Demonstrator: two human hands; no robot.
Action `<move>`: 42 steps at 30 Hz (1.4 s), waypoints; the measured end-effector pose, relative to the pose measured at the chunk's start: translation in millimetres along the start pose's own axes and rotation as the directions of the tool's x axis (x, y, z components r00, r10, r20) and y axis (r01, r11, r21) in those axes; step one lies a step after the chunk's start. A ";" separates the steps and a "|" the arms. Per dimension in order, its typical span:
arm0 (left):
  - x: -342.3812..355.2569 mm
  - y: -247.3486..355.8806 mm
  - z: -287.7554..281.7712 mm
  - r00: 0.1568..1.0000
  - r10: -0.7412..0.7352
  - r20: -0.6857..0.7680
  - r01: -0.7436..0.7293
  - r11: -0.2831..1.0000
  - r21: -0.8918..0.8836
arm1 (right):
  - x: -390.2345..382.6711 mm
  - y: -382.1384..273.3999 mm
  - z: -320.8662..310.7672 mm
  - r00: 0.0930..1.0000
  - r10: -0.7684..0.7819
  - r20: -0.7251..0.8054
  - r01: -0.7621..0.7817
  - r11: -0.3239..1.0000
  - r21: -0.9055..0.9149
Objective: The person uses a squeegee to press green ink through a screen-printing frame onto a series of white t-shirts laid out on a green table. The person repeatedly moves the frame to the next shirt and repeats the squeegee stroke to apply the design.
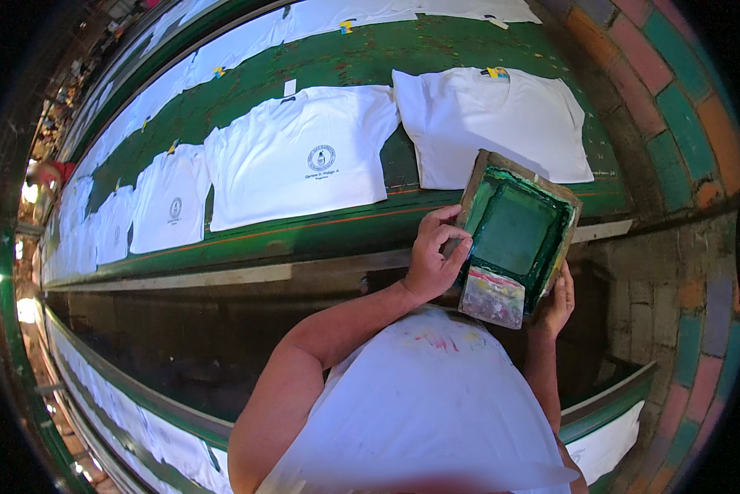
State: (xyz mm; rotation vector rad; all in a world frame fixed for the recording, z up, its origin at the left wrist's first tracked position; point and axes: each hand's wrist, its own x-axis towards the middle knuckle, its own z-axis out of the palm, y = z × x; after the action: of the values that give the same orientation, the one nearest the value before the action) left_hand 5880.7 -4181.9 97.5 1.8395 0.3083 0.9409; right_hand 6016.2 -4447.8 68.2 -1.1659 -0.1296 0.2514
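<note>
I hold a small screen-printing frame (511, 227) tilted in front of my body, close to the table's near edge. Its wooden rim surrounds a green mesh with dark green ink along the inner borders. A paint-stained squeegee (493, 300) leans in the frame's near end and sticks out past the rim. My left hand (436, 258) is closed on the left side, thumb and fingers at the rim. From beneath, my right hand (556, 305) grips the near right side; part of its fingers is hidden. Just beyond the frame lies a plain white T-shirt (473, 115), its near right corner partly covered.
To its left, a white T-shirt with a dark round chest print (263, 185) lies on the long green table (304, 229). Several more shirts continue leftward and along the far side. Painted bricks (670, 123) border the right. Another shirt-covered table (164, 409) stands behind me.
</note>
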 end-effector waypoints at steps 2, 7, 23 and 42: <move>4.6 3.7 9.8 1.000 0.003 -0.019 -0.002 1.000 0.021 | 16.0 -3.2 -6.5 1.000 -0.006 0.016 0.006 1.000 -0.007; 33.7 -4.0 45.9 0.999 0.045 -0.020 -0.045 0.999 -0.003 | 49.4 -14.2 -20.1 1.000 -0.017 -0.018 0.016 0.999 -0.027; 80.3 -10.7 225.6 0.979 0.000 0.206 0.049 0.971 -0.233 | 68.4 -85.9 -128.9 0.932 -0.037 -0.361 0.009 0.997 -0.080; 142.5 -47.2 282.4 0.971 -0.206 -0.122 0.227 0.955 0.193 | 336.0 -49.8 -158.4 0.995 0.041 0.091 0.002 0.903 -0.429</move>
State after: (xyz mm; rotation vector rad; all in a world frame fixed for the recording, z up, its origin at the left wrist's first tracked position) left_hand 6188.3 -4264.6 68.7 1.9008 0.6785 0.8759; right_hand 6383.2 -4519.2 42.4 -1.5956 -0.2702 0.3080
